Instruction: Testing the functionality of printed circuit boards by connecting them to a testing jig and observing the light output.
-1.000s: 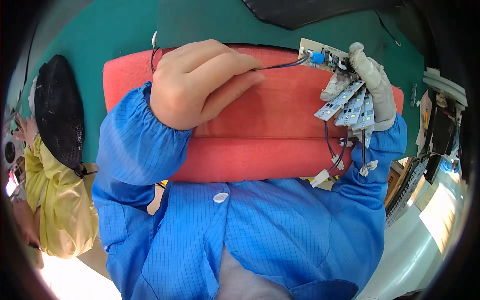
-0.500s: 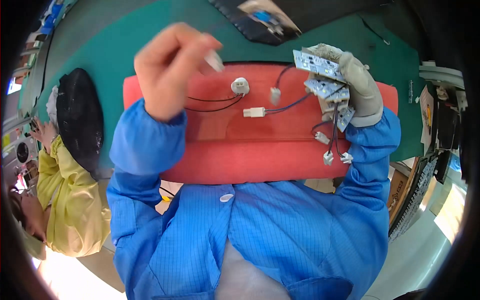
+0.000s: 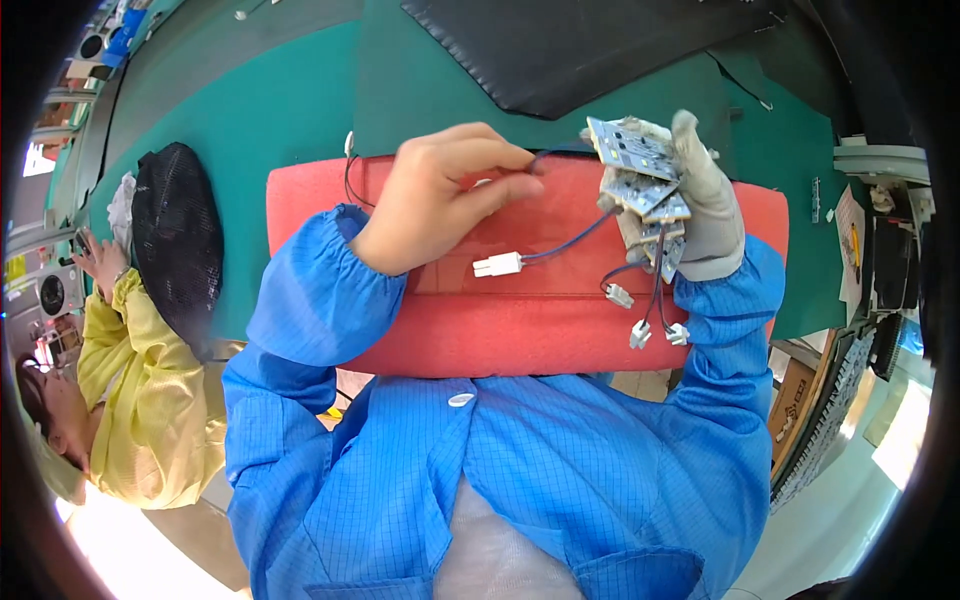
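My right hand (image 3: 708,190), in a whitish glove, grips a fanned stack of small circuit boards (image 3: 632,150) with light spots on them. Dark wires hang from the boards and end in white plugs, one (image 3: 497,265) lying over the red pad and several more dangling near my right sleeve. With thumb and forefinger, my bare left hand (image 3: 440,195) pinches the end of the dark wire (image 3: 562,152) that runs from the uppermost board. My fingers cover the plug on that wire. A small white part shows behind them.
Beneath my hands lies a red pad (image 3: 500,335) on a green table mat (image 3: 300,110). Another white connector (image 3: 349,144) stands on a dark wire at the pad's far left. Black sheeting (image 3: 590,50) covers the back. A co-worker in yellow (image 3: 150,400) sits left, beside a black mesh bag (image 3: 178,240).
My left hand has come right and down, from holding a small white piece to pinching the top board's wire. A blurred blue and tan object has left the black sheeting. My head view has shifted slightly.
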A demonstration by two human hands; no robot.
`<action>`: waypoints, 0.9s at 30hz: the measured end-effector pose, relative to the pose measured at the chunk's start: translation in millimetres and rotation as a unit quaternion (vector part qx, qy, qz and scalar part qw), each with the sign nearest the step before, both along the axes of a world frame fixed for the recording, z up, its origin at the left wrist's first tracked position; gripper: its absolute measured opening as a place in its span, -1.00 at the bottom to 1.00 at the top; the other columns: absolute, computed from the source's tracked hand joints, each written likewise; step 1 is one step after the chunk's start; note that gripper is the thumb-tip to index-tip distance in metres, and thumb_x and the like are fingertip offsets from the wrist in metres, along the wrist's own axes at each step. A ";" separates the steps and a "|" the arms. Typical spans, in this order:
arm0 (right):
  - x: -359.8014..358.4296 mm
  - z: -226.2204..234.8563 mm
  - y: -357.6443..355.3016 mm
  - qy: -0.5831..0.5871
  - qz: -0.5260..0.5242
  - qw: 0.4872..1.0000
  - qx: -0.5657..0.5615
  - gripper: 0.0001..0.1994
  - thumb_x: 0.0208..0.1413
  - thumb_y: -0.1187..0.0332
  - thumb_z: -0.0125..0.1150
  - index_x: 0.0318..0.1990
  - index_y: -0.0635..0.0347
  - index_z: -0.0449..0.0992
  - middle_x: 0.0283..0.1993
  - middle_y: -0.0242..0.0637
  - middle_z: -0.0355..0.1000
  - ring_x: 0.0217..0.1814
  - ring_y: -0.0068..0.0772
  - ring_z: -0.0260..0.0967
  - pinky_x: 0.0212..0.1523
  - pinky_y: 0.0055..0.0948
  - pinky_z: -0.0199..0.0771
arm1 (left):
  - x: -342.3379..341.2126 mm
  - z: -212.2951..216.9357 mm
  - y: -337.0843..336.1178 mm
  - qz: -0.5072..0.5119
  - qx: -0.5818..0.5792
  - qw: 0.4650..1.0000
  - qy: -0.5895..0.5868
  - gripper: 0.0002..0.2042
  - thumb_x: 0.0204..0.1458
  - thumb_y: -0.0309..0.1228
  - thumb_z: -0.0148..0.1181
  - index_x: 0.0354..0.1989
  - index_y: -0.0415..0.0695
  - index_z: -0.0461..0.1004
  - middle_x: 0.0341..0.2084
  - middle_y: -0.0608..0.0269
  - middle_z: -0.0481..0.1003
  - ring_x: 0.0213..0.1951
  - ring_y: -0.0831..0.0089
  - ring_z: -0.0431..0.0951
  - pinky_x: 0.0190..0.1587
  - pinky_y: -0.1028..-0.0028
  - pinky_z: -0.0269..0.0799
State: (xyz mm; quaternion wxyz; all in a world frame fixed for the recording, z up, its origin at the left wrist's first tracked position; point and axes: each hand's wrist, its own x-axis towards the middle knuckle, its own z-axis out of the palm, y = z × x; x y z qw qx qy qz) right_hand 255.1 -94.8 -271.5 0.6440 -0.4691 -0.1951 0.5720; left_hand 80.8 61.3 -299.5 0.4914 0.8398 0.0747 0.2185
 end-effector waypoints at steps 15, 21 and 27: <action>-17.5 32.3 -4.9 -0.322 0.054 0.944 -0.043 -0.51 -0.22 0.37 0.22 -0.03 0.30 0.39 -0.10 -0.17 0.44 -0.15 -0.43 0.46 -0.12 -0.46 0.47 | -27.4 10.4 -5.9 0.075 0.007 0.996 -0.044 -0.86 -0.15 -0.62 0.26 -0.37 -0.29 0.48 -0.45 0.14 0.49 -0.41 0.40 0.53 -0.34 0.53 0.44; -19.5 32.7 -10.7 -0.304 0.027 0.951 -0.049 -0.52 -0.28 0.37 0.30 -0.09 0.29 0.41 -0.08 -0.14 0.45 -0.14 -0.42 0.45 -0.10 -0.44 0.46 | -32.2 15.7 -16.0 0.089 0.026 0.995 -0.041 -0.87 -0.14 -0.64 0.24 -0.37 -0.28 0.48 -0.44 0.15 0.48 -0.41 0.42 0.53 -0.35 0.54 0.44; -17.7 32.2 -18.6 -0.391 0.019 0.919 -0.037 -0.59 -0.24 0.28 0.26 -0.19 0.30 0.45 -0.19 -0.19 0.47 -0.21 -0.44 0.46 -0.19 -0.46 0.47 | -34.0 24.3 -18.3 0.082 0.093 0.992 -0.017 -0.85 -0.15 -0.63 0.24 -0.36 -0.26 0.47 -0.44 0.14 0.46 -0.40 0.34 0.51 -0.35 0.49 0.44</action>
